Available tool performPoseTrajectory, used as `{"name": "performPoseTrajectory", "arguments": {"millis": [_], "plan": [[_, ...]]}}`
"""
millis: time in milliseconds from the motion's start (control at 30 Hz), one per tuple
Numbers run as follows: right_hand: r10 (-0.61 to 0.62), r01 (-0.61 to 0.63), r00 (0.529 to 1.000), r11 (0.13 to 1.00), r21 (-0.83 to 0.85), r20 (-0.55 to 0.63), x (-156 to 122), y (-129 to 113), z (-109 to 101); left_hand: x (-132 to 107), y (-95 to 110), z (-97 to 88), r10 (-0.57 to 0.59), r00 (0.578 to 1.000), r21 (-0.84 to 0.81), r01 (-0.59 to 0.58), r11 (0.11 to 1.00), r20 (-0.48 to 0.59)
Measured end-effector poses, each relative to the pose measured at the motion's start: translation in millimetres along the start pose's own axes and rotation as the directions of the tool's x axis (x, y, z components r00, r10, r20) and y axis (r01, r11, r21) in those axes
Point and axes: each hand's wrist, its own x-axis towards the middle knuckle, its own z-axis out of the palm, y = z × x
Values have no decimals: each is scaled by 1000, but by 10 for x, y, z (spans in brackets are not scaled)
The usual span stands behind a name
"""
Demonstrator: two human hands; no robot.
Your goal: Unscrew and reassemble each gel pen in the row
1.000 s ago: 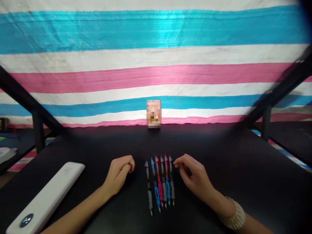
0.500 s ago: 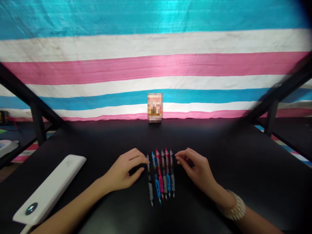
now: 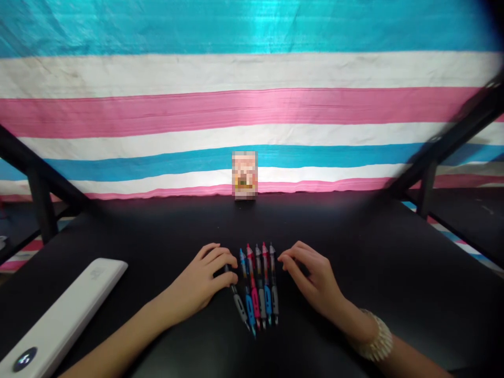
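On the black bench, no change is noted in the right grip: its fingertips are pressed together, with nothing seen held. The left grip has been closed in a pinch. The row of 5 pens is left lying between both. The 6th, the leftmost grey pen, is now held near its upper end, tilted and parted from the row there.

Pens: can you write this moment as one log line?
left hand: touching slanted leftmost pen, grip unclear | right hand: beside rightmost pen | other five pens: side by side
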Motion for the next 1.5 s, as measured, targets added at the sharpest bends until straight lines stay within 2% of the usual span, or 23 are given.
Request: {"name": "performPoseTrajectory", "arguments": {"millis": [67, 133, 200, 267, 400, 567, 700, 800, 967, 1100, 1300, 1400, 1500], "plan": [[-18, 18, 999, 999, 30, 28, -8, -38, -15, -5, -20, -7, 7, 999, 22, -6, 1000, -48], [-66, 59, 992, 996, 69, 104, -18, -81, -24, 3, -8, -19, 9, 986, 59, 1, 998, -165], [-132, 117, 968, 990, 84, 213, -23, -115, -20, 25, 46, -27, 30, 960, 126, 6, 992, -278], [-188, 182, 938, 982, 47, 291, -22, -129, -3, 51, 127, -30, 71, 944, 195, -8, 981, -321], [-263, 286, 924, 957, -48, 277, -9, -111, 42, 82, 275, -22, 96, 944, 275, -6, 961, -317], [-284, 313, 932, 944, -102, 224, -29, -63, 82, 101, 375, 18, 26, 959, 299, 62, 952, -281], [-312, 339, 933, 930, -142, 179, -57, -19, 108, 113, 431, 64, -117, 968, 52, 132, 990, -223], [-332, 361, 923, 923, -137, 192, -58, -21, 86, 92, 419, 61, -221, 960, -132, 199, 971, -172], [-168, 181, 975, 980, -80, 142, -29, -76, -27, 24, 302, -22, -334, 899, -283, 254, 925, -284], [-68, 72, 988, 997, -27, 140, -9, -91, -64, -14, 240, -42, -404, 838, -366, 269, 891, -367], [-20, 16, 992, 999, 32, 128, -28, -63, -4, -31, 266, -23, -551, 775, -526, 343, 778, -310], [73, -89, 986, 991, 99, 152, -27, -80, -22, -18, 294, -22, -603, 737, -593, 349, 725, -304], [172, -211, 959, 964, 162, 226, -14, -94, -53, 7, 315, -28, -643, 711, -640, 359, 679, -283]]}}
